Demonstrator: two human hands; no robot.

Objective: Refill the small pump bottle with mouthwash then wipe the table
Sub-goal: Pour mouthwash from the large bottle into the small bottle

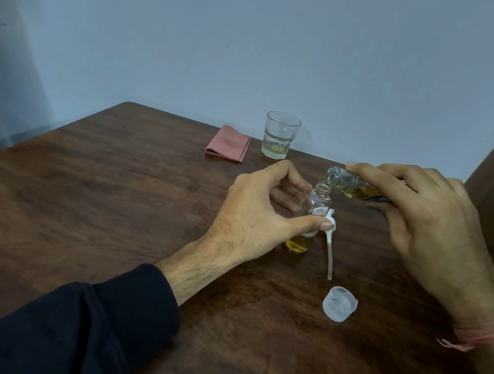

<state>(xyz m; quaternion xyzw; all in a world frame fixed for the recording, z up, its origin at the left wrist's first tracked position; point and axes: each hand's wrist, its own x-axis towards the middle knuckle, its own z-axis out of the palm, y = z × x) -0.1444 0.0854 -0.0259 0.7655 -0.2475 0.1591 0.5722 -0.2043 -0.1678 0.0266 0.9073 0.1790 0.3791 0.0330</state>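
Note:
A small clear bottle (310,219) stands upright on the dark wooden table (108,197), with a little yellow liquid at its bottom. My left hand (261,211) grips it between thumb and fingers. My right hand (427,225) holds the mouthwash bottle (349,183) tipped almost flat, its open mouth over the small bottle's neck, amber liquid inside. The white pump head with its long tube (329,248) lies on the table just right of the small bottle. A clear screw cap (339,304) lies nearer me.
A folded pink cloth (228,147) lies near the table's far edge. Beside it on the right stands a glass tumbler (280,135) with a little pale liquid. A blue wall runs behind; a brown surface rises at the right.

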